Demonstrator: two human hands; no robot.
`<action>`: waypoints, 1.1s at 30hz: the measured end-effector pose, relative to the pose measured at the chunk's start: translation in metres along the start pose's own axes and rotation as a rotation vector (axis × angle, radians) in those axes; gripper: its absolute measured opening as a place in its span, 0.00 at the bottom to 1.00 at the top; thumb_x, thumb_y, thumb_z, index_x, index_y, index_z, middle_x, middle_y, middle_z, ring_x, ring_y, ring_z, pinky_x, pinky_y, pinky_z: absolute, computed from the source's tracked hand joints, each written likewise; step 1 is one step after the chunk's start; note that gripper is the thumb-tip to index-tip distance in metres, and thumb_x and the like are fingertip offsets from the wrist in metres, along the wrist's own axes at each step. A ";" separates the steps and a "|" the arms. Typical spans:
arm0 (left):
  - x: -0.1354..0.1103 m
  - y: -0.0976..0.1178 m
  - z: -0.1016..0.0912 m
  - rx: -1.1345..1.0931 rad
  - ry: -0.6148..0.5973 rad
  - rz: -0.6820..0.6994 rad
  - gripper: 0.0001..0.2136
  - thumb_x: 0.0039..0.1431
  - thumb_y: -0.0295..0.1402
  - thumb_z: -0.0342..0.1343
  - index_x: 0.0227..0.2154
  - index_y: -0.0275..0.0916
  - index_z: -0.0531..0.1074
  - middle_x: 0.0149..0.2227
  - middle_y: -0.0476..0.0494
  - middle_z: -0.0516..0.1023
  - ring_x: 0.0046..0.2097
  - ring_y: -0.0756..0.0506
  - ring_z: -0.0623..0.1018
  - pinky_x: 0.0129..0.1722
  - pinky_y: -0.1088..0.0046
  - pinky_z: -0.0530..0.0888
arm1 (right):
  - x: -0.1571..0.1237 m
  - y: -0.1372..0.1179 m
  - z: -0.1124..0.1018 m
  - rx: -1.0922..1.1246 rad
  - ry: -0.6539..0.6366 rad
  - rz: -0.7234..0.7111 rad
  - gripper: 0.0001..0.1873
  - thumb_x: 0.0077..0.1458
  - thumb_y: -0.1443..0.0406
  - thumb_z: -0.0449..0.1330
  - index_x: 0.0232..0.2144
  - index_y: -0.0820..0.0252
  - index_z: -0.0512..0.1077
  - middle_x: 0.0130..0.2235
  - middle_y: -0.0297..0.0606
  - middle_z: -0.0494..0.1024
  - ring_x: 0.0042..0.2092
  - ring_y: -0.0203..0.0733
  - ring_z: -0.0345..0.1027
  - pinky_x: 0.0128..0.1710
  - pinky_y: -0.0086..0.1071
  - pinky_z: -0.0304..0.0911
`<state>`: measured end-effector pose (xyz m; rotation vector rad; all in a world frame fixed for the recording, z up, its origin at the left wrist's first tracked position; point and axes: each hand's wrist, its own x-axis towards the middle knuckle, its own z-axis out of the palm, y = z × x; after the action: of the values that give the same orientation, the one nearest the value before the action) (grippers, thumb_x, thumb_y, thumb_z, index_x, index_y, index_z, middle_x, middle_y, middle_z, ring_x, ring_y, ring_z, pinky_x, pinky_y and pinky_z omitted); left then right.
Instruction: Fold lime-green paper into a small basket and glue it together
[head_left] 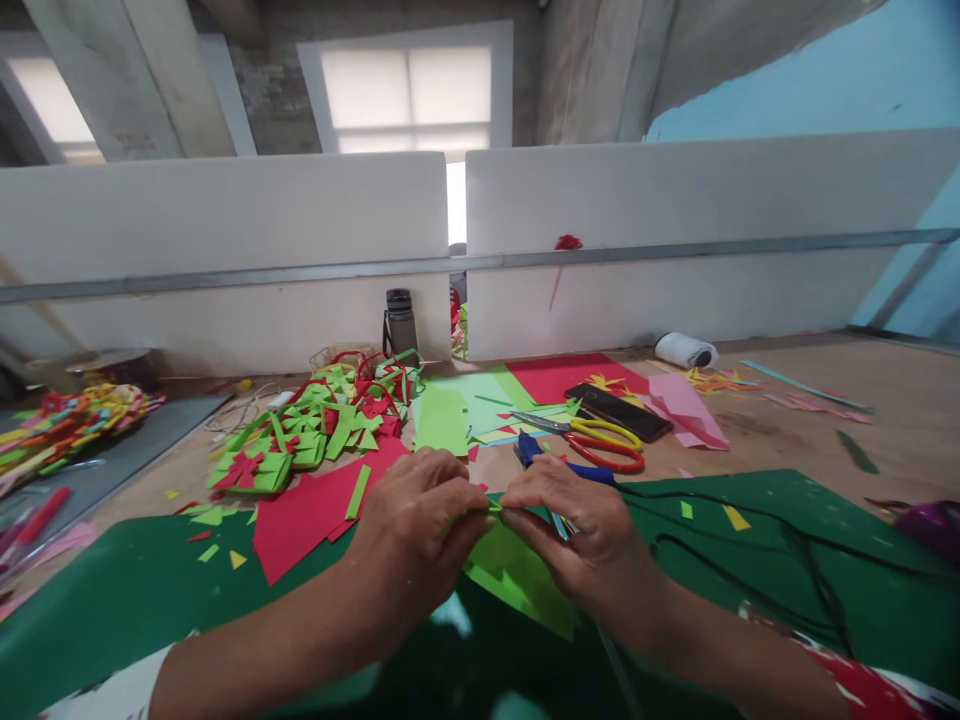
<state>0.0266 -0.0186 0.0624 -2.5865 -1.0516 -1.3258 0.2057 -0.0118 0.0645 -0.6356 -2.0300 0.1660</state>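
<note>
A sheet of light green paper (517,575) hangs between my two hands above the green mat. My left hand (424,530) pinches its upper edge between thumb and fingers. Close beside it, my right hand (574,520) pinches the same edge, the fingertips of both hands nearly meeting. The paper looks folded narrowly along that edge, though the fingers hide most of the fold. Just behind my right hand lies a blue-handled tool (532,450) with a black cord near it.
Yellow-and-red-handled scissors (600,440) and a black phone (619,412) lie beyond my right hand. Green and red paper bags (300,430) are heaped left, near red paper sheets (307,520). A dark bottle (400,322) stands by the white partition (225,220). Paper scraps dot the green mat (150,580).
</note>
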 end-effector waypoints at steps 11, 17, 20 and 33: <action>0.001 0.001 0.001 0.017 -0.026 -0.018 0.07 0.58 0.28 0.53 0.27 0.39 0.73 0.26 0.48 0.72 0.30 0.50 0.70 0.30 0.72 0.62 | -0.005 0.003 0.003 -0.007 0.009 0.045 0.05 0.52 0.72 0.58 0.29 0.57 0.71 0.27 0.31 0.75 0.31 0.35 0.67 0.38 0.34 0.61; 0.004 0.003 -0.001 -0.030 -0.014 0.007 0.06 0.58 0.27 0.52 0.27 0.39 0.73 0.25 0.50 0.73 0.29 0.51 0.70 0.32 0.71 0.60 | -0.006 0.004 0.002 0.099 -0.022 0.147 0.04 0.52 0.71 0.58 0.29 0.57 0.72 0.29 0.33 0.75 0.33 0.37 0.68 0.34 0.32 0.63; 0.003 0.004 -0.001 -0.046 -0.014 0.002 0.07 0.58 0.26 0.52 0.27 0.39 0.72 0.25 0.51 0.72 0.29 0.52 0.69 0.33 0.71 0.60 | -0.006 0.005 0.002 0.118 -0.035 0.150 0.05 0.53 0.71 0.57 0.30 0.58 0.72 0.29 0.33 0.75 0.33 0.37 0.68 0.34 0.31 0.63; 0.004 0.006 -0.001 -0.018 -0.009 0.020 0.08 0.58 0.25 0.51 0.26 0.39 0.71 0.26 0.51 0.69 0.30 0.50 0.66 0.37 0.68 0.59 | -0.004 -0.001 -0.002 -0.078 -0.027 -0.043 0.07 0.54 0.74 0.54 0.29 0.59 0.68 0.27 0.33 0.73 0.31 0.36 0.65 0.42 0.37 0.57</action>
<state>0.0307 -0.0210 0.0677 -2.6110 -1.0178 -1.3266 0.2085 -0.0146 0.0622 -0.6406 -2.0828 0.0699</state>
